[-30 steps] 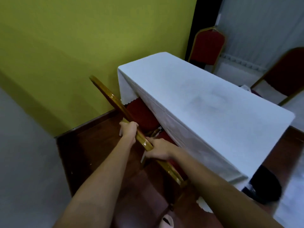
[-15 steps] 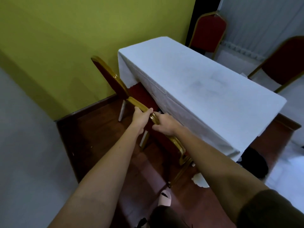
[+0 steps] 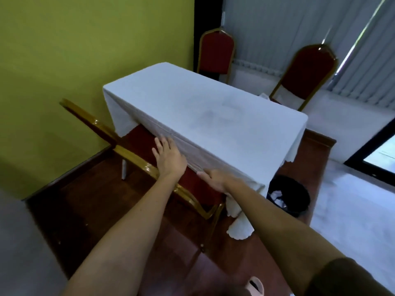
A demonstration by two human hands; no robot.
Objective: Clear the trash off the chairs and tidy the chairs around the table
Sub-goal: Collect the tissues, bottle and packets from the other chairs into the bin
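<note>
A red chair with a gold frame (image 3: 136, 159) stands pushed against the near long side of the table (image 3: 213, 107), which wears a white cloth. A second gold-framed chair (image 3: 85, 116) stands just left of it, seen edge-on. My left hand (image 3: 168, 157) hovers flat over the red cushion beside the cloth's hanging edge, fingers spread. My right hand (image 3: 213, 179) lies flat against the cloth's hem near the table's near corner. Neither hand holds anything. Two more red chairs stand beyond the table, one at the far end (image 3: 215, 53) and one at the right (image 3: 307, 75), with something white on its seat.
A black bin (image 3: 288, 197) with crumpled white paper inside sits on the floor by the table's near right corner. A green wall runs along the left. Vertical blinds cover the back wall. The floor under the table is dark wood. My foot (image 3: 254, 287) shows at the bottom edge.
Both hands have let go of the chair's gold top rail and moved forward to the tablecloth's edge, now flat. The chair stands closer under the table.
</note>
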